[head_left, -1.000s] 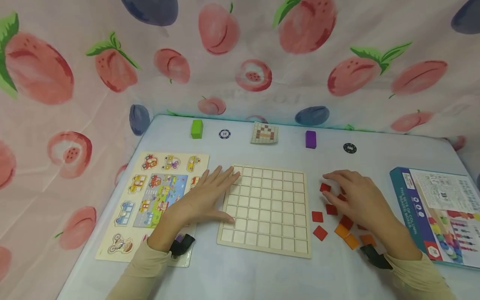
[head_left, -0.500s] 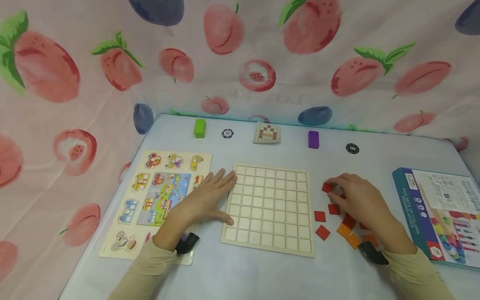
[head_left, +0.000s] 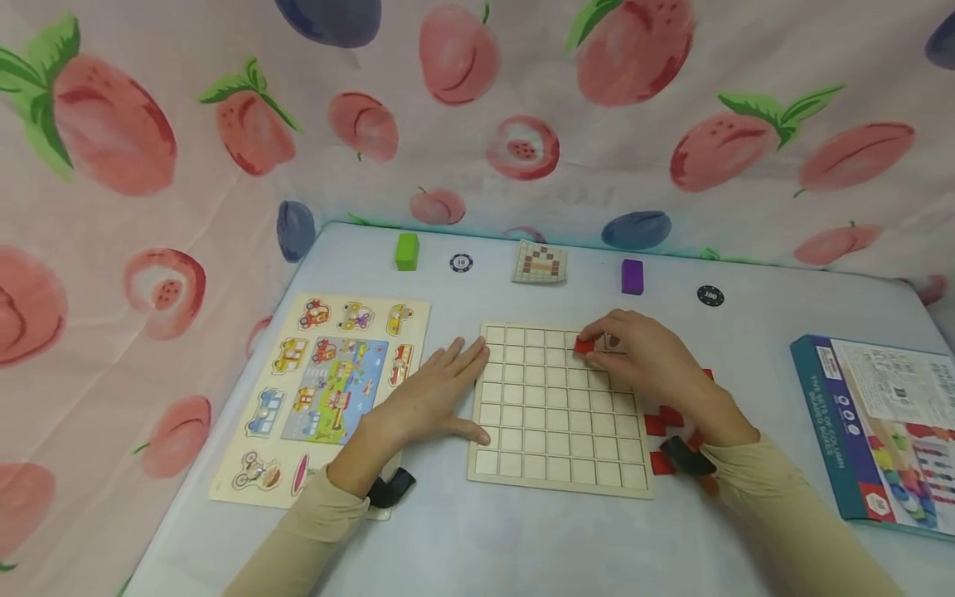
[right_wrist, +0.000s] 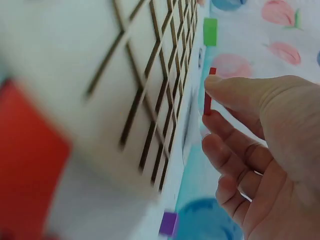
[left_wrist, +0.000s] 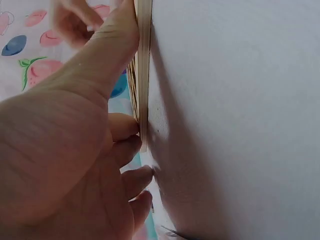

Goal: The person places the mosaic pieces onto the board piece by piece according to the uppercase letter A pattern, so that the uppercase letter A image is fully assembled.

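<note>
Fingers (head_left: 455,361) of the left hand (head_left: 425,402) lie straight and spread, pressed against the left edge of the wooden grid board (head_left: 555,410), seemingly to steady it. The right hand (head_left: 645,361) pinches a red square tile (head_left: 584,346) between thumb and forefinger just over a cell in the board's far row. More red tiles (head_left: 660,423) lie off the board's right edge. Along the table's far edge sit a green block (head_left: 406,251), a pattern card (head_left: 539,263) and a purple block (head_left: 632,276).

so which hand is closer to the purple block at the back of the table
Right. The right hand is over the grid board's far right part, pinching a red tile, just in front of the purple block. The left hand rests at the board's left edge, farther away.
</note>
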{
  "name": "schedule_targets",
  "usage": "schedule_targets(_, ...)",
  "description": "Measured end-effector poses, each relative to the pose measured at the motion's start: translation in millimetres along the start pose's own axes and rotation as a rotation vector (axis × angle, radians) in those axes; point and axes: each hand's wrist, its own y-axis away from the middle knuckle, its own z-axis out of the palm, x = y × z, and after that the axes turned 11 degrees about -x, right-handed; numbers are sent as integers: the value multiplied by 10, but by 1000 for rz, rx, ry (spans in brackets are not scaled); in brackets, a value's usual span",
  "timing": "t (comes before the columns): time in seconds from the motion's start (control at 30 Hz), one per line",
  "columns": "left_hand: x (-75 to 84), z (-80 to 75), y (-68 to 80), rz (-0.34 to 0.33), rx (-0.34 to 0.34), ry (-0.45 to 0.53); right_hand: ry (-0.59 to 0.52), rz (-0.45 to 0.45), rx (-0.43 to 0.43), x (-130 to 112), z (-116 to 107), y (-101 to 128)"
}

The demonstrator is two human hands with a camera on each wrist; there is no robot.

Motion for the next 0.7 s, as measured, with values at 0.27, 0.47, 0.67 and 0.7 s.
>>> schedule_targets(0.27, 23, 16, -14, -36, 1, 17, 23, -75, -65, -99, 56, -368)
schedule_targets(0.47, 21, 10, -18, -28, -3, 36, 30, -66, -70, -85, 102, -428)
schedule_targets(0.67, 7, 19, -11, -29, -11, 69, 58, -97, -61, -56, 85, -384)
schedule_targets(0.7, 5, 25, -10, -28, -10, 72, 58, -93, -61, -44, 72, -352)
